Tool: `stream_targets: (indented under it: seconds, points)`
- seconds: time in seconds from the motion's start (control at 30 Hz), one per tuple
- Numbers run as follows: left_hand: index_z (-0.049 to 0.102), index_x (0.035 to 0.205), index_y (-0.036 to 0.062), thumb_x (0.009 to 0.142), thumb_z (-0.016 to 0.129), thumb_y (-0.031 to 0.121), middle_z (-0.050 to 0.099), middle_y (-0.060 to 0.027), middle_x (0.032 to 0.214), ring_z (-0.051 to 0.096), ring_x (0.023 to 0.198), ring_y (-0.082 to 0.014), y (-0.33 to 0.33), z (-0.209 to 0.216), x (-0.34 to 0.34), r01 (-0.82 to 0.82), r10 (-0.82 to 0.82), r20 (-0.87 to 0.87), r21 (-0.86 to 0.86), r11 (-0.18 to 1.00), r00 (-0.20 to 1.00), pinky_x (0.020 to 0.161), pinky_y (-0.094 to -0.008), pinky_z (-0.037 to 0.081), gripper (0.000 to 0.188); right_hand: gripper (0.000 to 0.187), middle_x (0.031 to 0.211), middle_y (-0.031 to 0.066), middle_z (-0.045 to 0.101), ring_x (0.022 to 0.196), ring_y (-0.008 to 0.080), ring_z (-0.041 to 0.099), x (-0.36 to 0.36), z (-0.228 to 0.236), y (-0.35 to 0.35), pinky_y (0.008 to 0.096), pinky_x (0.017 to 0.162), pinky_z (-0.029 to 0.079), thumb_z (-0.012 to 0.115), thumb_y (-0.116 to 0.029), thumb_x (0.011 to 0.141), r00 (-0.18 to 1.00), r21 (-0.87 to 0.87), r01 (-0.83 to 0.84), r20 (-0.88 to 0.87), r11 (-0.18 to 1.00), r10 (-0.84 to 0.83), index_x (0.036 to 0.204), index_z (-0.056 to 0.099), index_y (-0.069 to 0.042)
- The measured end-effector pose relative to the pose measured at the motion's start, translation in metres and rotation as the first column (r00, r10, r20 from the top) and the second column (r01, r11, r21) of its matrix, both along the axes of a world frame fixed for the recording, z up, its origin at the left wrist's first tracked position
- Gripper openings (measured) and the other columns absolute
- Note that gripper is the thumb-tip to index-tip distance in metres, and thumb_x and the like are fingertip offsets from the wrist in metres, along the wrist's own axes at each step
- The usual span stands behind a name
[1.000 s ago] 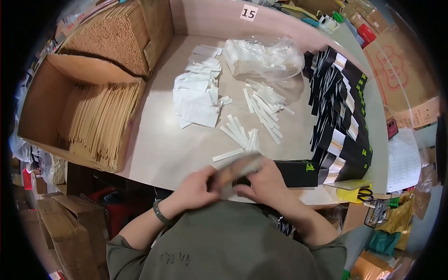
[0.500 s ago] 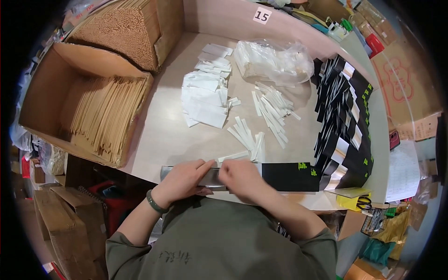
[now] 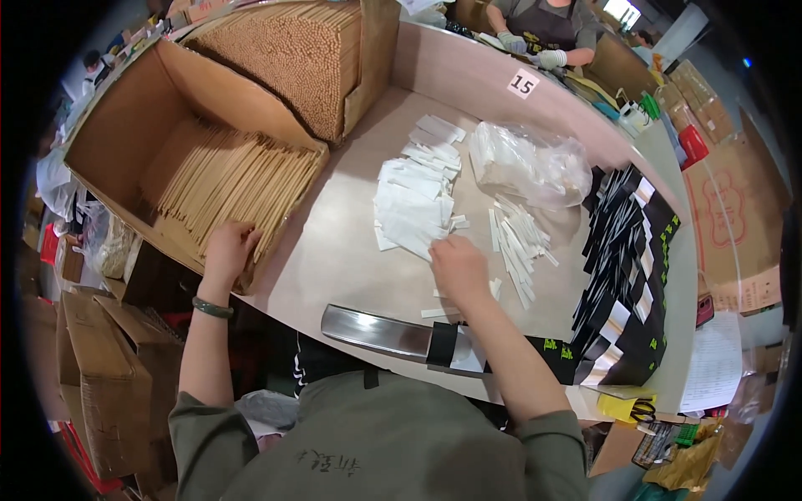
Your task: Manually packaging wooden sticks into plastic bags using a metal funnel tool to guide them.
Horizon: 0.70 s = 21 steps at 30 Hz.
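Observation:
My left hand point(image 3: 227, 250) is over the near edge of an open cardboard box point(image 3: 125, 104); its fingers curl closed on the ends of thin wooden chopsticks point(image 3: 242, 179) lying in it. How many it grips is hidden. At the near corner of a pile of flat white paper packets point(image 3: 409, 196), my right hand point(image 3: 459, 265) has its fingers pinched together on a packet, mostly covered by the hand. In front of my body rests a shiny curved metal trough point(image 3: 376, 327), with a black paper sleeve point(image 3: 442, 344) around its right end.
A second box of upright sticks point(image 3: 276, 67) stands behind. Narrow white strips point(image 3: 518, 246) and a clear plastic bag of white pieces point(image 3: 530, 163) lie mid-table. Overlapping black sleeves point(image 3: 618, 259) fill the right side. Across the partition, a gloved co-worker point(image 3: 543, 42) sits.
Both hands have left the metal trough, the left reaching to the chopstick box and the right to the white packets. The view has shifted, bringing the co-worker into sight.

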<state>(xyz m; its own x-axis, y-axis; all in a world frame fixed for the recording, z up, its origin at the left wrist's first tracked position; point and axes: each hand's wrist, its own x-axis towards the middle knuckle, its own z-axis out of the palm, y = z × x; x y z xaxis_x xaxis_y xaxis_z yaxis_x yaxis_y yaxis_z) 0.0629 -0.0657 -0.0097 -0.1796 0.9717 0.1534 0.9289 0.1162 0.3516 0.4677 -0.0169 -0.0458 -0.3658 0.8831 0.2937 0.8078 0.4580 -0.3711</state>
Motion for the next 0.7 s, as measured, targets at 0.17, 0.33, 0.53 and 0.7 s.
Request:
stream_targets:
  seconds: [0.17, 0.33, 0.53, 0.7]
  points:
    - [0.069, 0.096, -0.0020, 0.087, 0.068, 0.013, 0.068, -0.0203, 0.088, 0.066, 0.083, -0.0360, 0.002, -0.002, -0.009, 0.011, -0.006, 0.094, -0.055, 0.998, 0.996, 0.072, -0.0415, 0.053, 0.018, 0.011, 0.081, 0.0144, 0.064, 0.080, 0.0339, 0.064, -0.019, -0.016, 0.012, 0.0443, 0.071, 0.053, 0.062, -0.016, 0.082, 0.989, -0.048, 0.022, 0.145, 0.999, -0.015, 0.080, 0.062, -0.005]
    - [0.059, 0.107, -0.0019, 0.089, 0.066, 0.007, 0.066, -0.0179, 0.084, 0.065, 0.078, -0.0283, -0.002, -0.014, -0.036, 0.095, -0.072, 0.231, -0.090, 0.991, 0.970, 0.071, -0.0360, 0.051, 0.021, 0.017, 0.074, 0.0164, 0.065, 0.073, 0.0354, 0.064, -0.022, 0.059, -0.043, 0.0446, 0.068, 0.051, 0.060, -0.018, 0.082, 0.979, -0.634, -0.203, -0.160, 0.746, 0.130, 0.078, 0.066, -0.003]
    - [0.057, 0.106, -0.0018, 0.094, 0.058, 0.010, 0.065, -0.0218, 0.090, 0.064, 0.083, -0.0384, -0.003, -0.009, -0.017, -0.021, 0.025, 0.068, -0.057, 0.998, 0.997, 0.073, -0.0427, 0.050, 0.017, 0.012, 0.086, 0.0138, 0.063, 0.084, 0.0354, 0.063, -0.026, 0.054, -0.095, 0.0462, 0.070, 0.051, 0.060, -0.014, 0.087, 0.874, -0.504, -0.291, 0.205, 0.813, 0.440, 0.081, 0.064, -0.004]
    - [0.061, 0.107, 0.0005, 0.098, 0.057, 0.012, 0.065, -0.0072, 0.089, 0.061, 0.078, -0.0186, -0.016, -0.005, 0.021, -0.165, 0.073, 0.497, 0.145, 0.976, 0.865, 0.067, -0.0314, 0.048, 0.015, 0.011, 0.095, 0.0111, 0.062, 0.084, 0.0330, 0.064, -0.037, 0.031, -0.106, 0.0427, 0.072, 0.051, 0.066, -0.017, 0.087, 0.980, -0.387, -0.189, -0.020, 0.902, 0.197, 0.087, 0.062, -0.007]
